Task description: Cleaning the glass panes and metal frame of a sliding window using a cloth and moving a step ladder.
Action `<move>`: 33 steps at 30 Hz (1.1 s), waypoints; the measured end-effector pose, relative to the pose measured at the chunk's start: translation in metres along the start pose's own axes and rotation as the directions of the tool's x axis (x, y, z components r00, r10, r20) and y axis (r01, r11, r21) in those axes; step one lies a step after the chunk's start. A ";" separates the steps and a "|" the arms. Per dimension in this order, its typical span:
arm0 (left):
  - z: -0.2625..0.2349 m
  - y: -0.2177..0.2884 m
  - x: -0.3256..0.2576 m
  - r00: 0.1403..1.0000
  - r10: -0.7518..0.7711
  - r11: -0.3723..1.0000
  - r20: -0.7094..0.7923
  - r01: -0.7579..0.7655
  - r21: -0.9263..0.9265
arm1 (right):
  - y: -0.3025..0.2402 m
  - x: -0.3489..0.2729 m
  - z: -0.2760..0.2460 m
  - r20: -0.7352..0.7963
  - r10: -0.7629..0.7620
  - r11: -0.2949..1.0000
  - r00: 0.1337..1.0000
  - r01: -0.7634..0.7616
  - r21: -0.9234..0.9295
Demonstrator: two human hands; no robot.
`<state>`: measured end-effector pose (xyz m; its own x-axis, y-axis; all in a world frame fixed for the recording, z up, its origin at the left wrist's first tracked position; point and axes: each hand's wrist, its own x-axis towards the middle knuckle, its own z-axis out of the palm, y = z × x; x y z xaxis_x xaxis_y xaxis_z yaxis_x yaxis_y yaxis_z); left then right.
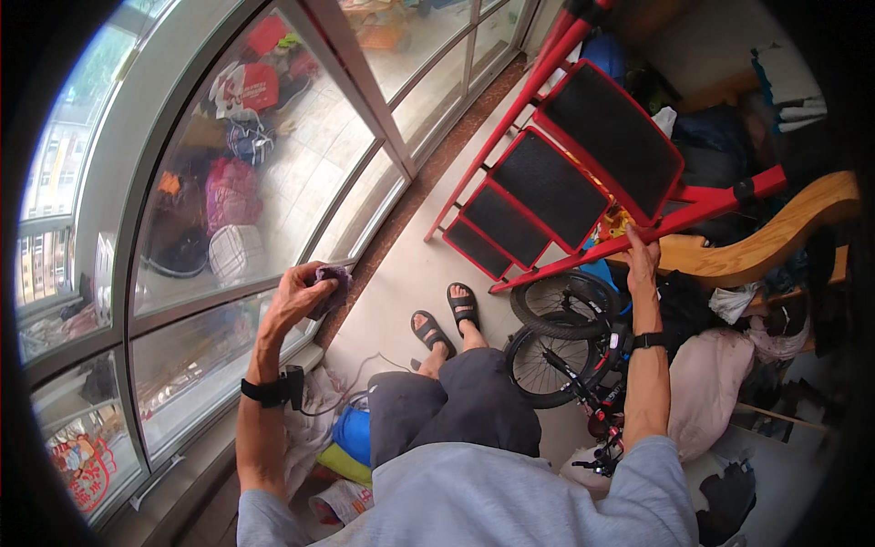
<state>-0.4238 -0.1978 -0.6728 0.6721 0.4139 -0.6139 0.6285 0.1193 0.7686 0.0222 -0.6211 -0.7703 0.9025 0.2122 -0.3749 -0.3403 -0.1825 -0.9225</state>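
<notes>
My left hand [297,296] is closed around a bunched dark purple-grey cloth [332,290], held out near the framed glass door [264,182]. Out to the right, my right hand [642,254] grips the lower side rail of a red stepladder [547,270]. Its fingers curl over the rail, partly out of sight. The ladder stands unfolded, with several broad black treads [551,187] rising toward the upper right. Both of my wrists carry a black strap.
By the ladder's foot lean a bicycle's black wheels [545,369]. A curved wooden armrest [766,242] juts out at right, beside a pale pink bundle [715,392]. Blue and green bags [351,439] and a thin cable [365,365] lie at lower left. My sandalled feet [433,333] stand on the pale floor.
</notes>
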 end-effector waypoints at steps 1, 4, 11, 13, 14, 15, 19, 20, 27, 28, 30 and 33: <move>-0.006 0.002 -0.008 0.999 -0.034 0.997 -0.004 0.034 0.070 | 0.003 0.007 -0.001 -0.071 0.047 0.997 0.996 -0.051 -0.053; -0.018 0.016 -0.030 0.993 -0.117 0.963 0.017 0.109 0.245 | 0.020 0.025 -0.013 -0.224 0.076 0.988 0.972 -0.104 -0.117; -0.005 -0.028 -0.043 0.986 -0.153 0.913 0.067 0.115 0.390 | 0.038 0.063 -0.034 -0.206 0.131 0.967 0.970 -0.171 -0.190; 0.013 -0.046 -0.036 0.981 -0.141 0.932 0.134 0.085 0.353 | 0.038 0.058 -0.026 -0.218 0.136 0.960 0.966 -0.183 -0.212; 0.031 -0.041 -0.034 0.961 -0.213 0.958 0.177 0.170 0.229 | 0.037 0.055 -0.026 -0.228 0.132 0.961 0.965 -0.181 -0.210; 0.043 -0.057 -0.030 0.965 -0.172 0.974 0.198 0.136 0.181 | 0.036 0.052 -0.020 -0.216 0.146 0.962 0.965 -0.190 -0.198; 0.103 -0.060 -0.006 0.935 -0.202 0.976 0.293 0.165 0.144 | 0.039 0.046 -0.012 -0.229 0.083 0.979 0.970 -0.123 -0.165; 0.112 -0.070 -0.001 0.941 -0.161 0.986 0.296 0.142 0.086 | 0.039 0.043 -0.002 -0.203 0.045 0.984 0.978 -0.078 -0.159; 0.183 -0.048 0.052 0.959 -0.091 0.983 0.268 0.129 -0.127 | 0.071 0.070 -0.022 -0.164 -0.190 0.957 0.968 0.145 -0.250; 0.190 -0.042 0.056 0.959 -0.080 0.985 0.273 0.119 -0.126 | 0.076 0.077 -0.036 -0.142 -0.318 0.914 0.937 0.264 -0.308; 0.184 -0.027 0.049 0.978 -0.082 0.990 0.190 0.101 -0.094 | 0.080 0.069 -0.018 -0.171 -0.338 0.906 0.926 0.271 -0.325; 0.169 -0.010 0.051 0.988 -0.070 0.994 0.135 0.081 -0.078 | 0.075 0.065 -0.028 -0.083 -0.376 0.890 0.923 0.335 -0.309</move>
<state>-0.3297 -0.3304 -0.7428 0.6731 0.2793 -0.6848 0.6485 0.2221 0.7280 0.0624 -0.6484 -0.8615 0.9827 0.1848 0.0084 0.0808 -0.3879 -0.9182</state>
